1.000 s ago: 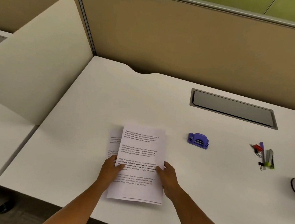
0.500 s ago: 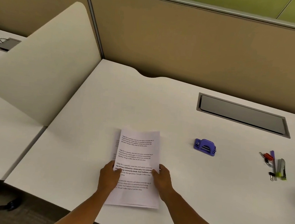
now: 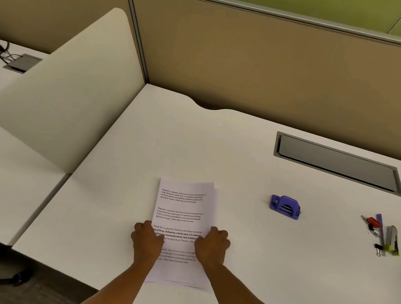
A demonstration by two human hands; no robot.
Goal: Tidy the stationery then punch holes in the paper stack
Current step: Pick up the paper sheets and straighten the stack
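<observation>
A stack of printed white paper (image 3: 182, 206) lies lengthwise on the white desk (image 3: 219, 148) near its front edge. My left hand (image 3: 147, 240) grips the stack's left long edge and my right hand (image 3: 212, 246) grips its right long edge, fingers curled at the sides and thumbs on top. A purple hole punch (image 3: 285, 206) sits to the right of the paper, apart from it. Further right lies a small cluster: a purple pen (image 3: 380, 228), a grey and green stapler (image 3: 393, 240), a red binder clip (image 3: 373, 221) and a black binder clip (image 3: 377, 248).
A grey cable-tray lid (image 3: 336, 162) is set into the desk at the back right. A tan partition wall (image 3: 250, 66) closes the back. A cream rounded divider (image 3: 65, 106) stands along the left edge, with a neighbouring desk (image 3: 4, 163) beyond it.
Both hands have pressed inward on the stack's sides. The sheet that stuck out at the left has slid into line with the others. The view has shifted, so the punch appears further right.
</observation>
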